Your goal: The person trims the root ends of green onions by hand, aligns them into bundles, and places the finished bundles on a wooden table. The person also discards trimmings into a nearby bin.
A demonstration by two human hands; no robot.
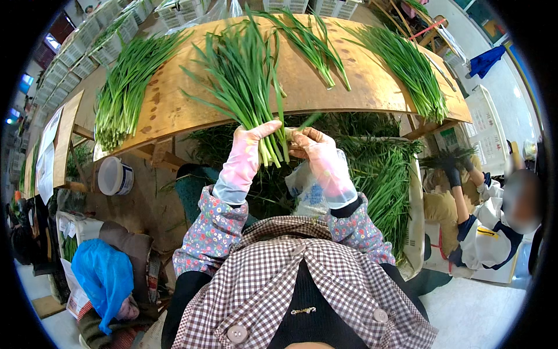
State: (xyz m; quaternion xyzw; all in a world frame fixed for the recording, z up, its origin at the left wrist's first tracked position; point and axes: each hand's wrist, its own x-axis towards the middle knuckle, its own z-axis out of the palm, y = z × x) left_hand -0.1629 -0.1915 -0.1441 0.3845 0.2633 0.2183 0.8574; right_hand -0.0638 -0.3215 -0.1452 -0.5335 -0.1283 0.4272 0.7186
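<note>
My left hand, in a thin translucent glove, grips a bunch of green garlic chives near its pale stem ends. The leaves fan out over the wooden table. My right hand, gloved too, is beside the stem ends, its fingers closed on a small green piece of leaf or stem. On the table lie a large pile of chives at the left, a few loose stalks in the middle and another pile at the right.
A long crate of chives stands beside my right knee. Below the table at the left is a white bucket. A co-worker sits at the right, dark-gloved hands on greens. Plastic crates line the back left. A blue plastic bag lies lower left.
</note>
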